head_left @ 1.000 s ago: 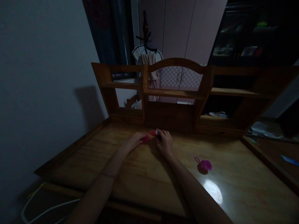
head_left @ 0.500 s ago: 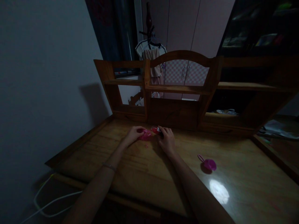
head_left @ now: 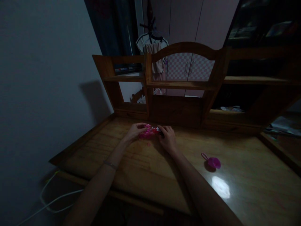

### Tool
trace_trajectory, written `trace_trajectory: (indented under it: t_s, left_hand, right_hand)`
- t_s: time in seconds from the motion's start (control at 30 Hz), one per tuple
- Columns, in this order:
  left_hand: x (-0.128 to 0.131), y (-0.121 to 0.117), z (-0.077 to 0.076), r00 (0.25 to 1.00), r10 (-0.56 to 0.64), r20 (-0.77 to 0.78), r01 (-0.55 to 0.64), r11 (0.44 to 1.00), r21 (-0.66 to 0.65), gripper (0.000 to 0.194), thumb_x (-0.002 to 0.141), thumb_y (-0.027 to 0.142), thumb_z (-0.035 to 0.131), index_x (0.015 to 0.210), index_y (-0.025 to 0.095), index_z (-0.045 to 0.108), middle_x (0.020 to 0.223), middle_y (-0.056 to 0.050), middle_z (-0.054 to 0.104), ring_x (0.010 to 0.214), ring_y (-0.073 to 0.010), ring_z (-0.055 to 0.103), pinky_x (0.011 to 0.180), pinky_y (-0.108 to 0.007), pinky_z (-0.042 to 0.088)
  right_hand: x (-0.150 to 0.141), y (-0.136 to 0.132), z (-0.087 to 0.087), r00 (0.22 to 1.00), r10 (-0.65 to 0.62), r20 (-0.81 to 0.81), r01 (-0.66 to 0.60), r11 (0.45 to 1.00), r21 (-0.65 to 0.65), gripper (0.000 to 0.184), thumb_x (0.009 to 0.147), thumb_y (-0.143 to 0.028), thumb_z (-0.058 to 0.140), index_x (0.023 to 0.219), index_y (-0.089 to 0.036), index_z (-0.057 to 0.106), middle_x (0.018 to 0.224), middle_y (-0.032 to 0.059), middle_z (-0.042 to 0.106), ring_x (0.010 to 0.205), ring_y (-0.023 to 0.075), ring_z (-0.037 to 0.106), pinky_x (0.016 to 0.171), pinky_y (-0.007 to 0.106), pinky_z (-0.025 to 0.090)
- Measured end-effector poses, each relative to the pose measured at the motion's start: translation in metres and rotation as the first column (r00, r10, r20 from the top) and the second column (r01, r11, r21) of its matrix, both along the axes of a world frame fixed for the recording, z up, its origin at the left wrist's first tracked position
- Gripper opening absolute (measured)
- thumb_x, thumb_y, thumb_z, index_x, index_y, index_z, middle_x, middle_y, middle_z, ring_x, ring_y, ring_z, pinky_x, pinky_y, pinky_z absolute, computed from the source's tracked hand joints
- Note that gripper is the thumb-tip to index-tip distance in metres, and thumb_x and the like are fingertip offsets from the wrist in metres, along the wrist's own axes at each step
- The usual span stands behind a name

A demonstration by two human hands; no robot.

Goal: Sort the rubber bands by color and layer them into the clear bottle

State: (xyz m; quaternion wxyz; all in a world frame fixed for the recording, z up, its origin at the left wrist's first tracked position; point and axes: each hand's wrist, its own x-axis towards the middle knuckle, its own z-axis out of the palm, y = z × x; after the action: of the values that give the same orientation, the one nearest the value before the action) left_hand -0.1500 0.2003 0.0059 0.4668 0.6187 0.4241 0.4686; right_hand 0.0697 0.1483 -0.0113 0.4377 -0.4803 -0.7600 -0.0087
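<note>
At the middle of the wooden tabletop (head_left: 131, 166), my left hand (head_left: 135, 131) pinches a crumpled, shiny pink plastic bag (head_left: 146, 134). My right hand (head_left: 168, 138) is closed around a small red, glossy object (head_left: 154, 129) with a whitish part near my fingers; its kind is not clear. The red object's left end meets the pink plastic, and I cannot tell whether it is inside or just against it. A tiny pink piece (head_left: 148, 144) lies on the wood just in front of the bag. Off to the right sits a magenta cup with a loop handle (head_left: 214, 162).
A wooden shelf unit (head_left: 180, 84) runs along the table's far edge. To the left rises a pale wall (head_left: 47, 78). A white cable (head_left: 58, 198) hangs by the near left corner. Behind the shelf are clothes on a stand (head_left: 154, 53) and a pink wardrobe (head_left: 182, 25).
My hands have come closer together, and the red object now meets the pink plastic. The plastic is lifted and bunched more at my left fingertips. The view has shifted slightly.
</note>
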Motion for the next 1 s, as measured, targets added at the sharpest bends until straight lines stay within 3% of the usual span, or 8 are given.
trace_trajectory:
  t_s: [0.27, 0.4, 0.5, 0.63, 0.8, 1.0]
  left_hand:
    - [0.008, -0.012, 0.015, 0.982, 0.045, -0.182, 0.000, 0.970, 0.242, 0.036, 0.074, 0.036, 0.073, 0.104, 0.015, 0.070, 0.105, -0.010, 0.072, 0.094, -0.0218, 0.067, 0.083, -0.031, 0.053]
    - [0.012, -0.024, 0.025, 0.917, 0.152, -0.370, 0.013, 0.914, 0.406, 0.023, 0.081, 0.033, 0.067, 0.098, 0.018, 0.069, 0.096, -0.005, 0.073, 0.087, -0.0182, 0.067, 0.079, -0.027, 0.052]
    - [0.012, -0.027, 0.029, 0.876, 0.188, -0.445, 0.034, 0.894, 0.446, 0.021, 0.083, 0.034, 0.065, 0.096, 0.019, 0.070, 0.092, -0.003, 0.073, 0.083, -0.0173, 0.067, 0.076, -0.026, 0.051]
    - [0.011, -0.025, 0.028, 0.856, 0.222, -0.467, 0.038, 0.874, 0.485, 0.021, 0.081, 0.033, 0.069, 0.095, 0.019, 0.073, 0.092, -0.005, 0.073, 0.084, -0.0184, 0.067, 0.079, -0.027, 0.051]
    - [0.008, -0.021, 0.027, 0.869, 0.174, -0.463, 0.118, 0.836, 0.536, 0.017, 0.085, 0.032, 0.065, 0.092, 0.020, 0.076, 0.098, -0.006, 0.070, 0.091, -0.0188, 0.065, 0.085, -0.030, 0.051]
    - [0.006, -0.019, 0.021, 0.923, 0.104, -0.372, 0.109, 0.855, 0.508, 0.020, 0.088, 0.026, 0.059, 0.097, 0.021, 0.076, 0.102, -0.007, 0.067, 0.098, -0.0193, 0.063, 0.086, -0.031, 0.051]
  right_hand:
    - [-0.003, 0.002, -0.001, 1.000, -0.018, 0.024, 0.019, 1.000, -0.017, 0.053, 0.079, -0.013, 0.059, 0.131, -0.023, 0.057, 0.117, 0.0092, 0.061, 0.110, 0.0261, 0.048, 0.097, 0.041, 0.041]
    - [-0.005, 0.002, -0.001, 0.999, -0.028, 0.016, 0.029, 0.999, -0.025, 0.053, 0.080, -0.012, 0.058, 0.131, -0.024, 0.057, 0.118, 0.0094, 0.061, 0.110, 0.0265, 0.048, 0.098, 0.042, 0.040]
    - [-0.005, 0.002, -0.001, 1.000, -0.028, 0.010, 0.029, 0.999, -0.033, 0.053, 0.080, -0.013, 0.057, 0.131, -0.024, 0.057, 0.119, 0.0097, 0.061, 0.111, 0.0269, 0.048, 0.098, 0.043, 0.040]
    - [-0.005, 0.001, 0.001, 1.000, -0.022, 0.012, 0.022, 0.999, -0.040, 0.052, 0.080, -0.013, 0.058, 0.130, -0.022, 0.058, 0.117, 0.0100, 0.062, 0.109, 0.0269, 0.049, 0.097, 0.042, 0.040]
    - [-0.005, -0.002, 0.004, 1.000, -0.019, 0.012, 0.019, 0.999, -0.030, 0.051, 0.080, -0.013, 0.057, 0.130, -0.021, 0.058, 0.116, 0.0102, 0.062, 0.108, 0.0267, 0.049, 0.096, 0.041, 0.040]
    - [-0.004, -0.001, 0.004, 0.999, -0.033, -0.019, 0.032, 0.999, -0.035, 0.050, 0.081, -0.014, 0.057, 0.130, -0.022, 0.058, 0.117, 0.0101, 0.062, 0.108, 0.0276, 0.049, 0.095, 0.042, 0.041]
